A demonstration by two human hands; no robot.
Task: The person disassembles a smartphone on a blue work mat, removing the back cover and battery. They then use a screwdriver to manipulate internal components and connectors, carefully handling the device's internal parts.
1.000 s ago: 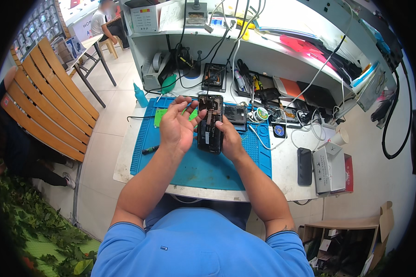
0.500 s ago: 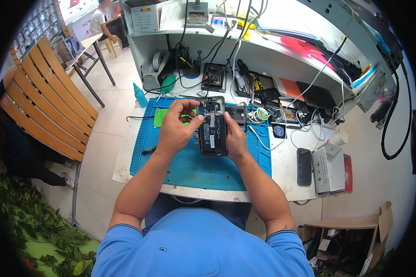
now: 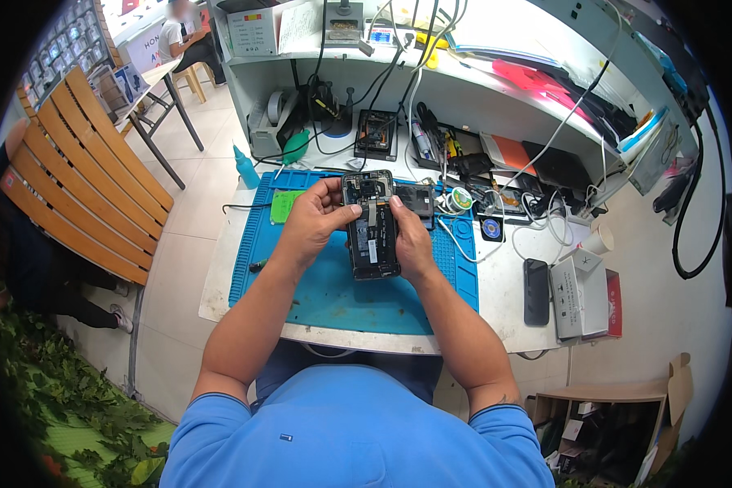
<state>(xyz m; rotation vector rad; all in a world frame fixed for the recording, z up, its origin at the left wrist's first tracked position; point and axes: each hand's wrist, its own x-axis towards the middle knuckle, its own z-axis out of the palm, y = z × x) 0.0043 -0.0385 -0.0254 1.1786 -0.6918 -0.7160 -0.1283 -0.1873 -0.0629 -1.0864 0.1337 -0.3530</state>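
An opened smartphone [image 3: 372, 236] is held upright above the blue repair mat [image 3: 317, 301], its battery and inner parts facing me. Around its right edge my right hand [image 3: 411, 236] is closed, thumb near the upper right side. My left hand [image 3: 317, 218] grips the left edge, its thumb lying on the phone's inside and its fingers partly hidden. Behind the phone, to the right, lies a dark flat phone part [image 3: 416, 200]. A green square pad [image 3: 283, 206] is beyond my left hand. A dark screwdriver [image 3: 258, 266] rests on the mat, partly covered by my left forearm.
A teal bottle [image 3: 246, 169] and a green air blower [image 3: 297, 146] stand at the back left. To the right are a solder spool [image 3: 459, 200], white cables, a black phone [image 3: 535, 293] and an open white box [image 3: 576, 297]. A person [image 3: 189, 41] sits far left.
My left hand has closed in on the phone's left edge, its fingers now nearer to it and its thumb on the inside. The phone has shifted only slightly.
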